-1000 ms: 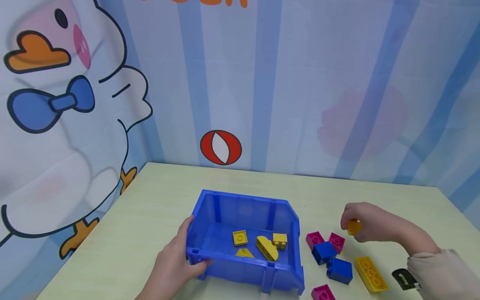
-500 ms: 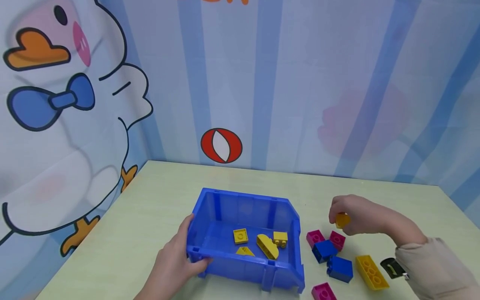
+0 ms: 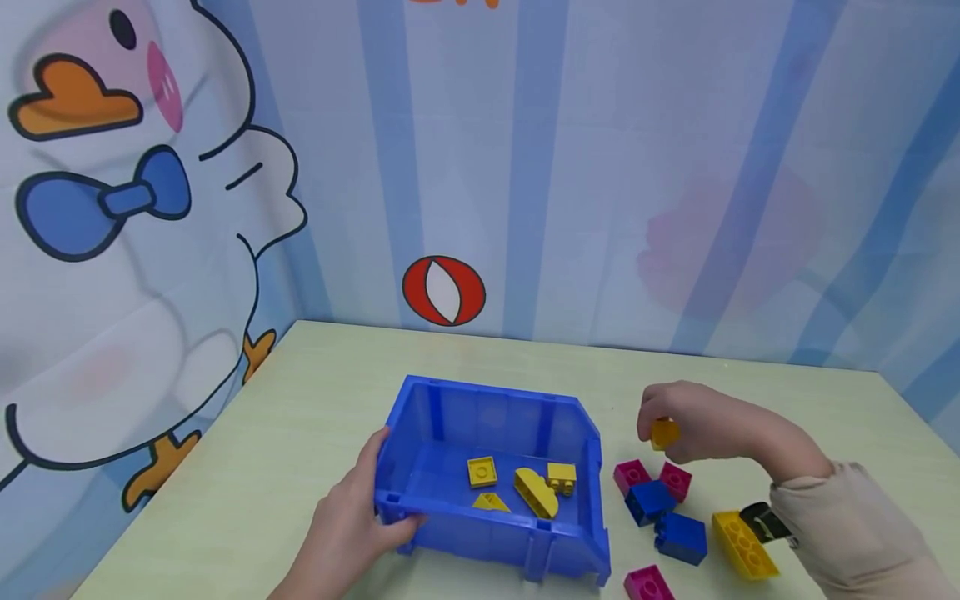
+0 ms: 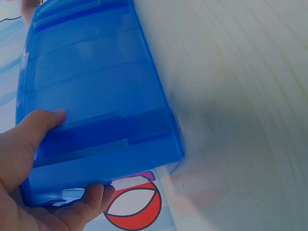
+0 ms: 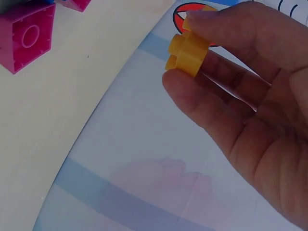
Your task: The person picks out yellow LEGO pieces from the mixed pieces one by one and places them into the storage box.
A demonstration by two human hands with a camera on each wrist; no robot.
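My left hand (image 3: 348,517) grips the left end of a blue plastic bin (image 3: 465,533), thumb on the near side and fingers round the end wall. Several yellow toy bricks lie on the bin's floor, among them a square one (image 3: 482,472) and a rounded one (image 3: 536,492). Between thumb and fingertips, my right hand (image 3: 708,421) pinches a small yellow brick (image 5: 190,53) above the table, to the right of the bin. Its studs show in the right wrist view. The fingers partly cover this brick in the head view.
Right of the bin lie pink bricks (image 3: 648,583), two blue bricks (image 3: 680,537) and a long yellow brick (image 3: 742,546), partly behind a black tag (image 3: 765,522) at the right sleeve. A patterned cloth backdrop (image 3: 585,167) rises behind the pale table (image 3: 247,467).
My right hand has moved left toward the bin, carrying the yellow brick. The left hand and the bin stay in place.
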